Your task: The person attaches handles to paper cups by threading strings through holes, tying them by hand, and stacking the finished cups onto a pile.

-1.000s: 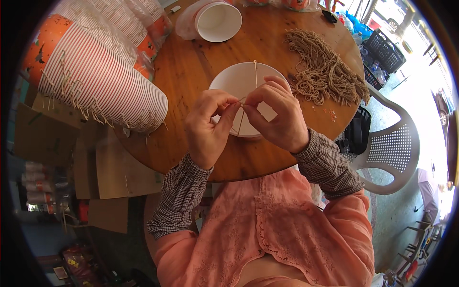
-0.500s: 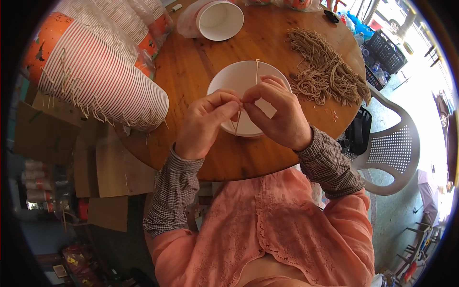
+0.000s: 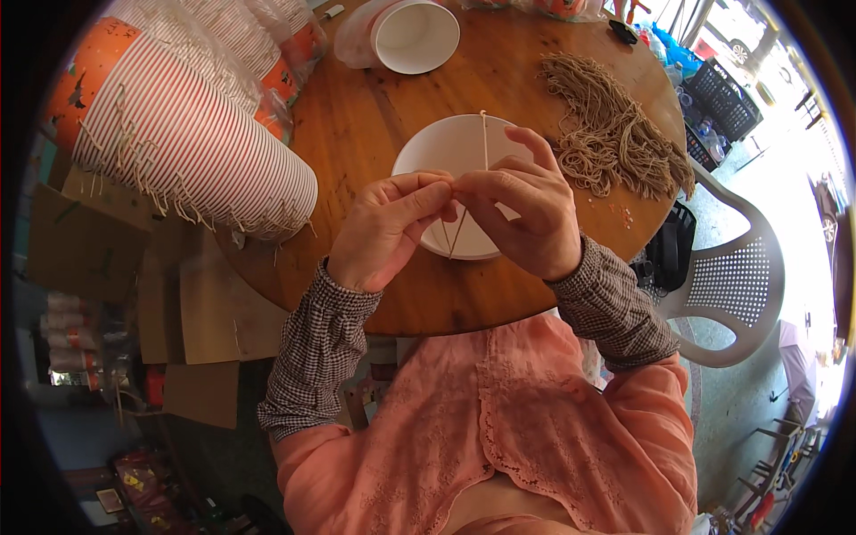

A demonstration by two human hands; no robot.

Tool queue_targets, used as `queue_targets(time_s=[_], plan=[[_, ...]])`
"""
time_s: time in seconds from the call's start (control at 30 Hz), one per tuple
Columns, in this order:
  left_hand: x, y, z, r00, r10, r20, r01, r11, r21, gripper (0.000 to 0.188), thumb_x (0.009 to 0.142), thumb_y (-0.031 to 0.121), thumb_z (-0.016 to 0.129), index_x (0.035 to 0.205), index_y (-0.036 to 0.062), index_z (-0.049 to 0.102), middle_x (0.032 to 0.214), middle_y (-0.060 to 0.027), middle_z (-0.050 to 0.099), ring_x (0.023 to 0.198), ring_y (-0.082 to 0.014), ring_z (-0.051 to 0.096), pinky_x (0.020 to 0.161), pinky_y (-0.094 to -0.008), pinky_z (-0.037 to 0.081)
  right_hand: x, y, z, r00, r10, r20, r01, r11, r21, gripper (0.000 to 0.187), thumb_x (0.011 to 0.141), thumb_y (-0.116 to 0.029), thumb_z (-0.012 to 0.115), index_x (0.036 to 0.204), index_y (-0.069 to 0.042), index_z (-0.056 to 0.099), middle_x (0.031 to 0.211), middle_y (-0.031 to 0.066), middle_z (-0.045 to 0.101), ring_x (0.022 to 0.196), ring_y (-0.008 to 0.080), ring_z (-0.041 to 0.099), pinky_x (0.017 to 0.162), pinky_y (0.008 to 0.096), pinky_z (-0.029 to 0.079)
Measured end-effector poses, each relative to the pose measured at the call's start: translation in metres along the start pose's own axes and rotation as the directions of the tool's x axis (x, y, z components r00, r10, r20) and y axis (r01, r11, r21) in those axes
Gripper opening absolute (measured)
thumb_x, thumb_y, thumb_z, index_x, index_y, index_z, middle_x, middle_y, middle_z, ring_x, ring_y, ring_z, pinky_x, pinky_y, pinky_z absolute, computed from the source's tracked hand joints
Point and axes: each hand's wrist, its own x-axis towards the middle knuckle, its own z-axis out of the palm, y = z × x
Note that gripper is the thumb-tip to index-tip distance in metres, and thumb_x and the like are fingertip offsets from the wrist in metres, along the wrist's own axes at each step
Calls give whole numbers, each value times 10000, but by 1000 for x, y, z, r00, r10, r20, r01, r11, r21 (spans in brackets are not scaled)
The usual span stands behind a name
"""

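Note:
Over a white paper bucket point(image 3: 437, 143), my two hands meet fingertip to fingertip. A tan cord point(image 3: 485, 141) runs from the bucket's far rim down to my fingers, and a thin loop of it hangs below them inside the bucket's near side. My left hand point(image 3: 392, 218) pinches the cord between thumb and forefinger. My right hand point(image 3: 526, 209) also pinches it, with its other fingers raised and bent. The exact spot where the cord passes between the fingertips is hidden. A heap of loose tan cords point(image 3: 615, 134) lies to the right of the bucket.
A long nested stack of orange-and-white buckets point(image 3: 205, 134), cords dangling from it, lies at the left. Another white bucket point(image 3: 415, 37) lies tipped at the back of the round wooden table point(image 3: 357, 116). A grey plastic chair point(image 3: 731, 276) stands right, cardboard boxes point(image 3: 214, 303) lower left.
My right hand's outer fingers have lifted and spread while its pinch stays by the left hand. The hanging loop of cord has shifted slightly right.

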Motion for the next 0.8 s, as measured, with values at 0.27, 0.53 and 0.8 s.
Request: queue_targets(time_s=[0.27, 0.53, 0.8], plan=[[-7, -17, 16, 872, 490, 17, -367, 629, 686, 51, 854, -15, 644, 905, -15, 635, 940, -51, 626, 824, -147, 629, 757, -258, 507, 1, 3, 1, 991, 134, 1, -133, 984, 122, 47, 853, -55, 653, 880, -94, 650, 621, -30, 635, 572, 93, 637, 1009, 418, 383], [-21, -21, 22, 762, 618, 192, -370, 172, 913, 85, 757, -9, 653, 814, 27, 601, 903, -82, 624, 842, -243, 612, 745, -325, 473, -1, 3, -2, 993, 120, -21, -120, 993, 9, 56, 829, -62, 665, 870, -85, 635, 724, 20, 653, 673, 170, 643, 967, 421, 423], [-25, -24, 27, 777, 598, 195, -357, 164, 920, 86, 754, -9, 650, 800, 33, 592, 877, -83, 614, 858, -259, 601, 766, -337, 473, 0, 2, -2, 988, 143, -59, -150, 979, -141, 75, 794, -63, 679, 838, -72, 619, 747, 46, 627, 764, 243, 629, 827, 398, 483]])
